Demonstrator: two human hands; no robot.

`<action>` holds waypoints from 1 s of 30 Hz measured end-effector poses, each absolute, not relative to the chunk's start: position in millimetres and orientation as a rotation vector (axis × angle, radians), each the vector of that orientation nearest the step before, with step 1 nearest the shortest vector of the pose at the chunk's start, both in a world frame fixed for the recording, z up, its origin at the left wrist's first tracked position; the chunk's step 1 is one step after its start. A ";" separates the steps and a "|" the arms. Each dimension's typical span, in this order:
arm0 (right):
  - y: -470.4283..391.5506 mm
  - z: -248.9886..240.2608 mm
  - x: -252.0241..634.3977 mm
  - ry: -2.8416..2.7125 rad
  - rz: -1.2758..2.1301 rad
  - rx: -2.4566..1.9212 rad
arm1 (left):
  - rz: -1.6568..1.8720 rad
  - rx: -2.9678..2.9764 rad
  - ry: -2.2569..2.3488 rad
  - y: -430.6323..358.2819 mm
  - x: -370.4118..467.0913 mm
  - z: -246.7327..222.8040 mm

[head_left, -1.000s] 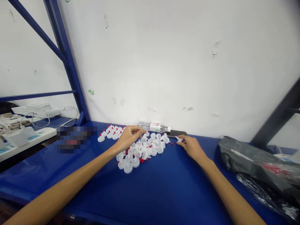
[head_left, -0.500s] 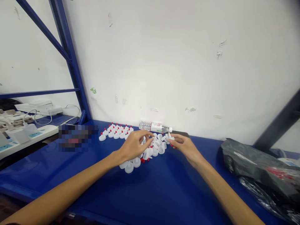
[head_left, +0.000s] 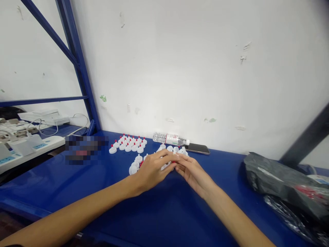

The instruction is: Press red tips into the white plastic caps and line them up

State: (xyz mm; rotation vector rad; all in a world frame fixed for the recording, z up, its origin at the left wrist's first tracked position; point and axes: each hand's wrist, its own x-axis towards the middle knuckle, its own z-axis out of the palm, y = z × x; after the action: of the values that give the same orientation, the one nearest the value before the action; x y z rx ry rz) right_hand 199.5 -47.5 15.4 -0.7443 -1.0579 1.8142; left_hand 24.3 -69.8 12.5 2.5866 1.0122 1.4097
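1. A blue table (head_left: 190,216) is meeting a white wall (head_left: 180,68).
2. White caps (head_left: 138,159) are lying just beyond the left hand (head_left: 154,170) and right hand (head_left: 196,173).
3. Fingertips are coming together; what they are pinching, I cannot tell.

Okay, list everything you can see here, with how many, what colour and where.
Red-tipped caps: over a dozen, white and red, back left of table
Loose caps: several, white, around the hands, partly hidden
Bottle: one, clear, lying by wall
Phone: one, dark, right of bottle
Plastic bag: one, grey, right
Power strip: at least one, white, far left
Table: one, blue, underneath
Frame: one, blue, left
Wall: white, behind
Hands: two, bare, left and right, fingertips together
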 end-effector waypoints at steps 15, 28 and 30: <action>-34.0 3.3 198.2 -1.605 1.325 -0.896 | 1.370 1.678 1.126 -49.1 10.4 25.0; -39.6 8.1 198.4 -1.567 1.304 -0.876 | 1.347 1.609 1.033 -50.4 11.9 24.3; -40.3 8.2 198.3 -1.557 1.304 -0.876 | 1.358 1.622 1.033 -52.0 14.1 22.2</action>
State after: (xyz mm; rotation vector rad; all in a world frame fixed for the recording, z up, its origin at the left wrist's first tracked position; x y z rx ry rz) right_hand 198.3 -40.3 8.2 -0.8758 -1.5565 1.3041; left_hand 14.1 -52.0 22.2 1.6216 1.0331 1.3582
